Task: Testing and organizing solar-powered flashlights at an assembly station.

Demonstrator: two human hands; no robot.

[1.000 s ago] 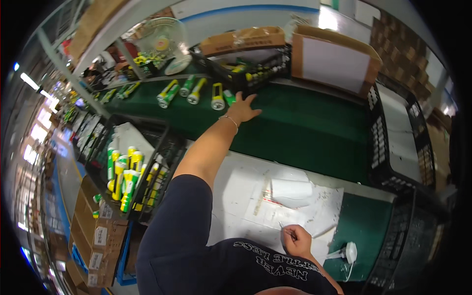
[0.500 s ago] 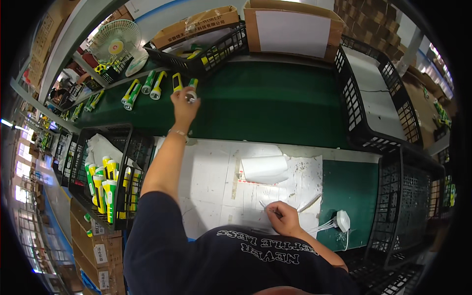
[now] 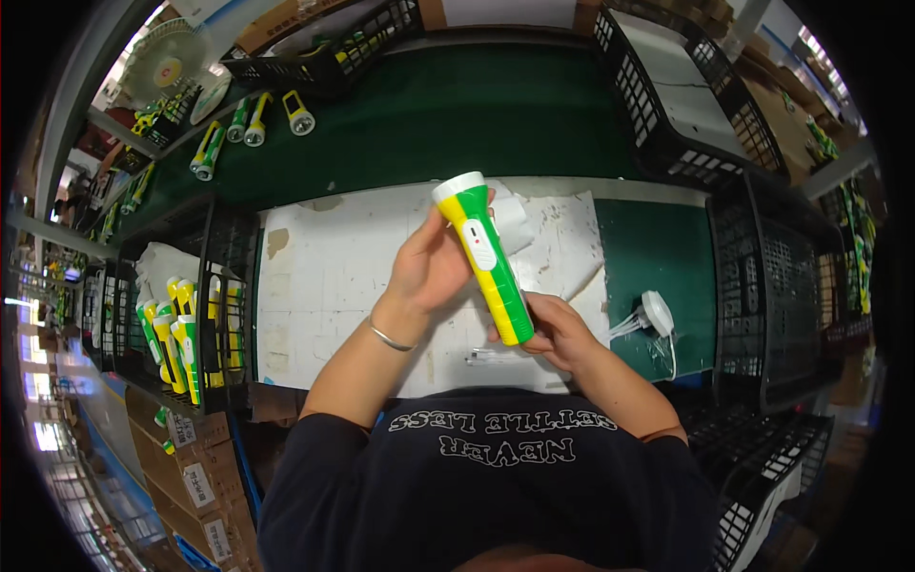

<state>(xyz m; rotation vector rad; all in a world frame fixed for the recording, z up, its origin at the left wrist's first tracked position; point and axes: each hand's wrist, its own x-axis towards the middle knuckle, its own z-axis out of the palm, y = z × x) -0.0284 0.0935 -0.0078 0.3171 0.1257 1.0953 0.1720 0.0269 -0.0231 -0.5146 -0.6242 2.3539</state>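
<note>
A green and yellow flashlight (image 3: 498,286) with a white head is held slantwise above the white work surface, its switch panel facing up. My left hand (image 3: 431,265) is closed round it below the head, with the fingers partly hidden behind it. At the tail end, my right hand (image 3: 562,332) grips the flashlight between thumb and fingers. Below the hands, a thin white cable end (image 3: 484,357) lies on the work surface. To the right sits a round white charger hub (image 3: 656,313) with several white cables running toward my right forearm.
Several flashlights (image 3: 255,122) lie on the green conveyor belt (image 3: 477,105) at the far left. A black crate (image 3: 246,315) of flashlights stands at left. Black crates (image 3: 762,286) line the right side. A white paper roll (image 3: 513,224) lies behind the held flashlight.
My left hand has come back from the belt to the middle, bringing a flashlight. My right hand has moved up and now holds its tail end. The view has shifted toward me.
</note>
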